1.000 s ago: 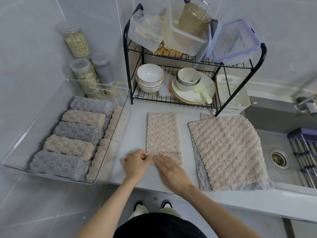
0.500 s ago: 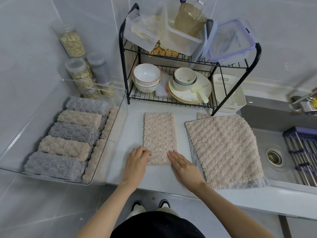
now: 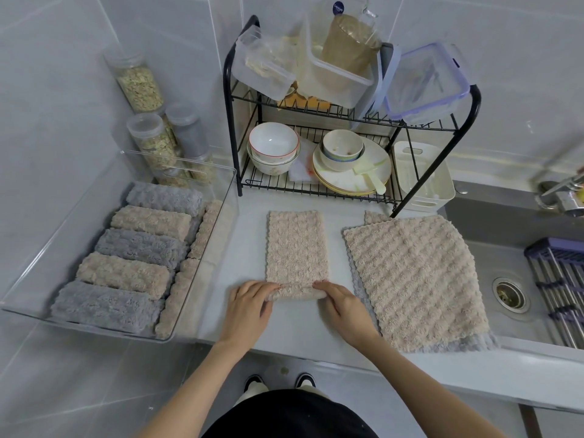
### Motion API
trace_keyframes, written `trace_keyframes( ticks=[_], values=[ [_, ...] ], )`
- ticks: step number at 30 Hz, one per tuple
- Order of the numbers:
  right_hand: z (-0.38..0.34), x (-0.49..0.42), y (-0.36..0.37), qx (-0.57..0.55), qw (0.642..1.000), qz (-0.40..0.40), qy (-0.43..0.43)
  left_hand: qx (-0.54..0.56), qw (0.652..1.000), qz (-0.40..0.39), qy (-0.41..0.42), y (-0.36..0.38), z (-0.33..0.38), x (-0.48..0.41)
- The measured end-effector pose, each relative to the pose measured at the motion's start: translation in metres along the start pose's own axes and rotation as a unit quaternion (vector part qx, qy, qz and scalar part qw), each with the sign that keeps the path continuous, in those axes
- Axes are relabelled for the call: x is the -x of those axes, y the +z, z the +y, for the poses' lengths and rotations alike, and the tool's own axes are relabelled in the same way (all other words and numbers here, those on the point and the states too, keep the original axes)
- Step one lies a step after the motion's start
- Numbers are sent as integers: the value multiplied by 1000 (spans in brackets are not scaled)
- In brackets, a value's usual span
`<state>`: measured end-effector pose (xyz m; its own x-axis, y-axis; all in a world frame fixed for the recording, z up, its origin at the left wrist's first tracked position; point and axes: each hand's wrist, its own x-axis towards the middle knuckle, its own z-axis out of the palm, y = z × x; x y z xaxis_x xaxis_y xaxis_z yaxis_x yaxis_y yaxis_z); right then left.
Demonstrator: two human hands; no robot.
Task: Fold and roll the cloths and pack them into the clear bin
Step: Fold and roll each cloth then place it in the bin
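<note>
The folded beige cloth (image 3: 296,248) lies on the counter in front of the dish rack (image 3: 275,185). The left hand (image 3: 249,308) and the right hand (image 3: 344,306) grasp its rolled near end. The clear bin (image 3: 202,172) stands left of the rack.

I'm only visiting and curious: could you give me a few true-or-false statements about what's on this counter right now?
1. The left hand and the right hand both grip the near end of the folded beige cloth, which is curled into a small roll. True.
2. The clear bin is empty. False: it holds rolled cloths, grey and beige.
3. A pile of flat cloths lies to the right of the folded one. True.
4. The pile's top cloth is grey. False: the top one is beige; a grey edge peeks out beneath.
</note>
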<state>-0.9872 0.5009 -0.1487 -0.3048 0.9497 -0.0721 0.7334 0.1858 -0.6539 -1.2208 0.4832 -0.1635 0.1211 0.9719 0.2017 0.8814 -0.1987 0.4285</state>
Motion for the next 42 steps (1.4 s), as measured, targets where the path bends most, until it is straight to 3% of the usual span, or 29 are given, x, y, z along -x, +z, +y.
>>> trace_keyframes(
  ticks=[4, 11, 19, 21, 24, 26, 28, 33, 42],
  values=[
    [-10, -8, -9, -32, 997, 3, 67, 19, 999, -21, -37, -3, -3, -10],
    [-15, -7, -7, -75, 978, 44, 189, 139, 971, -83, -174, -4, 1, -15],
    [-15, -19, 13, -1, 956, 148, 253, 102, 951, -86, -279, -3, 12, -23],
    [-19, -18, 14, 40, 955, 186, 226, 92, 948, -92, -290, -5, 14, -24],
    [-23, -14, 15, 210, 950, 223, 55, 94, 943, -94, -306, -7, 17, -26],
    [-32, -11, 20, 258, 948, 168, -84, 92, 940, -96, -313, -8, 18, -27],
    [-40, -6, 32, 276, 942, 104, -163, 89, 939, -101, -317, -8, 19, -28],
    [-32, 1, 49, 277, 950, 8, -144, 89, 939, -103, -315, -10, 19, -29],
    [0, 10, 20, 285, 950, 8, -127, 82, 952, -76, -286, -10, 18, -26]
  ],
)
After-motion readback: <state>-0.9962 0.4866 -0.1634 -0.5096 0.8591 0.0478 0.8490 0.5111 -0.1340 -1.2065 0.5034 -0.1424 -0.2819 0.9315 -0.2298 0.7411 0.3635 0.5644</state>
